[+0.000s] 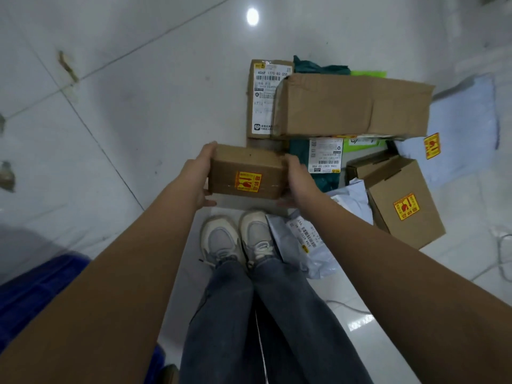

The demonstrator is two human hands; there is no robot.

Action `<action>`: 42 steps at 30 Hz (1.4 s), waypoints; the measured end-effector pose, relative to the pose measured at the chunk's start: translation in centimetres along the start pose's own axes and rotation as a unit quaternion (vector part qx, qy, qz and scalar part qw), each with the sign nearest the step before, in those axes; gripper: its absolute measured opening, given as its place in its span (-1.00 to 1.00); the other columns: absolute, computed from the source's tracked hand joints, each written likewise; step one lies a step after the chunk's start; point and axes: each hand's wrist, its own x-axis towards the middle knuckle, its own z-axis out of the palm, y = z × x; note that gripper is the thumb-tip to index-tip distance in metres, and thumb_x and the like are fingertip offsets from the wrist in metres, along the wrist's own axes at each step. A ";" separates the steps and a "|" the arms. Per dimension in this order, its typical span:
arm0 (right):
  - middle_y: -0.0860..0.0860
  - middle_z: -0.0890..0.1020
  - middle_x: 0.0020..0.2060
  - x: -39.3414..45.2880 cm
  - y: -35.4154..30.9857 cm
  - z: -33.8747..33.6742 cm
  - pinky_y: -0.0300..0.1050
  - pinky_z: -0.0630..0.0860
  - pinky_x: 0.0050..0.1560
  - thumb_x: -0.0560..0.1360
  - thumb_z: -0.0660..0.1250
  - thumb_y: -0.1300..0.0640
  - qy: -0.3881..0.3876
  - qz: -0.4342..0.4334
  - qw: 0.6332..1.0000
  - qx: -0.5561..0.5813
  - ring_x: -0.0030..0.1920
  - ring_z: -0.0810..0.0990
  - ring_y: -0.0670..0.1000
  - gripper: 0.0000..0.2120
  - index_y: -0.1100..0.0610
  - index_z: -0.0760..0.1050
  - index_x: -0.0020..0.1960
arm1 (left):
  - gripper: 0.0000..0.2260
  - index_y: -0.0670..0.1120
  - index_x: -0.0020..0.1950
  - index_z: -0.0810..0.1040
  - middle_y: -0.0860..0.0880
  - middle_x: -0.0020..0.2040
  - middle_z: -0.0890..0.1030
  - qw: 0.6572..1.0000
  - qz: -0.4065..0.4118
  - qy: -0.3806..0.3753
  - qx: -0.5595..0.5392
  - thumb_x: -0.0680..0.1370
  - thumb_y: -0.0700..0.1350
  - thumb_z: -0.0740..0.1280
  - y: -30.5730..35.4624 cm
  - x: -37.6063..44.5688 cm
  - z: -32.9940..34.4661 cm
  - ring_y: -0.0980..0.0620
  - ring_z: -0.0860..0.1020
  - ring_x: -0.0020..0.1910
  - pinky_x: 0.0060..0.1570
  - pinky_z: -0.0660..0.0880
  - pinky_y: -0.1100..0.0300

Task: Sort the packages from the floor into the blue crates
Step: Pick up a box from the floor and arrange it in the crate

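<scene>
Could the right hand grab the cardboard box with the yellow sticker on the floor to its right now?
Probably not yet: the right hand and left hand both grip the small box. The way to the floor box looks free.

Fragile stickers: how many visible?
3. One on the held box, one on the tilted box at right, one on the pale mailer beyond it. Others may be hidden.

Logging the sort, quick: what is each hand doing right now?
Left hand: holds the small cardboard box by its left end.
Right hand: holds the same box by its right end.
</scene>
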 end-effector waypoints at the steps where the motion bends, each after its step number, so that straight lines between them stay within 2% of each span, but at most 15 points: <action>1: 0.17 0.54 0.14 -0.7 -0.1 -0.1 -0.04 0.57 -0.18 0.56 0.06 -0.21 -0.005 0.031 0.998 0.059 0.04 0.58 0.15 -0.49 0.13 0.29 0.34 | -0.36 -0.01 0.44 0.27 -0.06 0.36 0.38 1.000 -0.017 -0.003 -0.023 0.47 0.31 0.21 -0.2 -0.6 -0.4 -0.25 0.38 0.26 0.14 0.34 -0.26; 3: 0.11 0.57 -0.01 -2.2 0.0 -0.4 -0.12 0.56 -0.36 0.54 0.12 -0.23 0.000 0.056 0.992 0.112 -0.08 0.60 0.10 -0.55 0.12 0.37 0.20 | -0.33 -0.01 0.42 0.26 -0.05 0.25 0.40 0.999 -0.032 0.000 -0.044 0.44 0.33 0.25 -0.6 -2.2 -1.1 -0.20 0.39 0.24 0.14 0.33 -0.30; 5: 0.09 0.55 -0.04 -3.5 0.1 -0.4 -0.20 0.54 -0.48 0.54 0.20 -0.15 0.019 0.037 0.993 0.113 -0.11 0.58 0.06 -0.66 0.12 0.43 0.07 | -0.40 -0.04 0.34 0.33 -0.02 0.07 0.45 0.999 -0.021 0.010 -0.049 0.43 0.26 0.33 -0.9 -4.0 -1.5 -0.10 0.47 0.04 0.02 0.46 -0.21; 7: 0.10 0.55 0.04 -4.6 0.2 -0.4 -0.20 0.56 -0.42 0.52 0.27 -0.09 0.024 0.013 0.992 0.126 -0.01 0.58 0.07 -0.68 0.15 0.45 0.09 | -0.52 -0.07 0.22 0.41 -0.05 -0.03 0.50 0.997 -0.005 0.002 -0.078 0.42 0.15 0.38 -1.1 -5.8 -2.1 -0.05 0.51 -0.08 -0.18 0.56 -0.05; 11: 0.10 0.55 0.06 -7.4 -0.9 -0.6 -0.04 0.61 -0.17 0.53 0.26 -0.04 -0.052 0.010 0.987 0.150 -0.03 0.55 0.02 -0.68 0.11 0.46 0.19 | -0.55 0.00 0.30 0.40 -0.05 0.10 0.49 0.992 0.044 -0.027 -0.118 0.45 0.03 0.37 -1.2 -8.2 -3.7 -0.03 0.53 0.04 0.06 0.56 -0.05; 14: 0.06 0.55 -0.01 -9.4 -2.3 -1.2 0.07 0.59 0.00 0.52 0.22 -0.14 -0.116 0.043 0.983 0.135 0.05 0.53 0.03 -0.71 0.01 0.51 0.09 | -0.81 0.05 0.09 0.52 -0.01 0.00 0.52 0.987 0.094 -0.055 -0.120 0.49 -0.09 0.32 -0.8 -10.1 -5.0 0.00 0.52 -0.02 0.07 0.55 0.02; 17: 0.14 0.53 0.04 -11.7 -4.1 -1.6 0.13 0.63 -0.14 0.49 0.24 -0.23 -0.145 0.076 0.975 0.151 0.02 0.56 0.14 -0.56 0.04 0.44 0.21 | -0.77 0.02 0.01 0.53 -0.07 0.03 0.48 0.974 0.159 -0.088 -0.133 0.50 -0.29 0.25 -0.5 -12.4 -6.0 0.02 0.47 -0.09 -0.16 0.54 0.19; 19: 0.17 0.55 0.07 -13.3 -5.3 -1.6 0.00 0.61 -0.33 0.49 0.30 -0.14 -0.151 0.060 0.979 0.126 -0.07 0.59 0.12 -0.51 0.11 0.36 0.30 | -0.74 -0.02 -0.04 0.52 -0.11 0.07 0.47 0.961 0.187 -0.118 -0.168 0.50 -0.36 0.18 -0.3 -14.0 -6.7 0.03 0.47 -0.12 -0.34 0.50 0.30; 23: 0.22 0.56 0.12 -16.1 -7.0 -0.5 -0.10 0.53 -0.28 0.50 0.32 0.14 -0.170 -0.024 0.983 0.068 -0.13 0.56 0.07 -0.51 0.24 0.30 0.37 | -0.78 0.00 0.12 0.48 -0.07 -0.01 0.62 0.939 0.210 -0.106 -0.250 0.53 -0.24 0.25 0.1 -17.6 -8.3 0.02 0.56 -0.11 -0.30 0.52 0.25; 25: 0.16 0.61 0.03 -18.0 -7.8 0.4 -0.03 0.50 -0.15 0.49 0.28 0.26 -0.190 -0.065 0.977 0.070 -0.14 0.60 0.06 -0.58 0.24 0.32 0.33 | -0.58 0.02 0.31 0.34 -0.05 -0.05 0.66 0.933 0.201 -0.071 -0.289 0.50 -0.21 0.34 0.1 -19.3 -9.4 0.00 0.62 -0.09 -0.22 0.60 0.13; 28: 0.16 0.63 0.01 -20.5 -8.1 1.8 -0.03 0.53 -0.06 0.47 0.25 0.38 -0.205 -0.120 0.966 0.099 -0.10 0.64 0.06 -0.62 0.24 0.36 0.27 | -0.39 -0.16 0.44 0.23 -0.20 0.15 0.59 0.920 0.189 -0.070 -0.337 0.45 -0.16 0.41 -0.5 -21.5 -10.7 -0.11 0.58 0.13 -0.06 0.60 -0.13; 32: 0.24 0.57 0.13 -23.5 -7.4 4.4 -0.05 0.62 -0.13 0.41 0.30 0.45 -0.229 -0.162 0.956 0.084 0.07 0.59 0.18 -0.57 0.29 0.37 0.25 | -0.46 -0.10 0.35 0.37 -0.15 0.05 0.65 0.903 0.240 -0.060 -0.351 0.41 -0.13 0.43 -2.1 -23.9 -12.4 -0.07 0.66 0.02 0.00 0.59 -0.11; 37: 0.08 0.65 -0.17 -27.7 -6.3 6.8 -0.20 0.58 -0.21 0.27 0.43 0.14 -0.277 -0.197 0.939 -0.059 -0.15 0.64 0.05 -0.73 0.14 0.43 -0.10 | -0.22 0.00 0.47 0.21 -0.11 0.16 0.61 0.878 0.253 -0.002 -0.407 0.31 -0.07 0.47 -3.8 -27.8 -15.7 0.03 0.65 -0.04 -0.13 0.60 0.09; 40: 0.03 0.70 -0.10 -31.4 -5.7 8.5 -0.10 0.62 -0.13 0.23 0.48 -0.04 -0.292 -0.225 0.912 -0.180 -0.11 0.68 0.04 -0.59 0.12 0.48 -0.02 | -0.43 -0.02 0.36 0.37 -0.09 0.09 0.64 0.874 0.276 0.010 -0.401 0.39 -0.10 0.45 -4.9 -31.1 -18.2 0.06 0.68 -0.11 -0.22 0.61 0.17; 42: -0.01 0.70 -0.04 -34.6 -5.7 10.1 0.06 0.59 -0.04 0.27 0.48 -0.06 -0.298 -0.252 0.889 -0.240 -0.06 0.69 0.06 -0.67 -0.06 0.56 0.02 | -0.57 0.04 0.23 0.47 -0.06 0.04 0.66 0.870 0.302 0.012 -0.388 0.39 -0.09 0.46 -5.9 -33.8 -20.0 0.07 0.69 -0.13 -0.25 0.60 0.23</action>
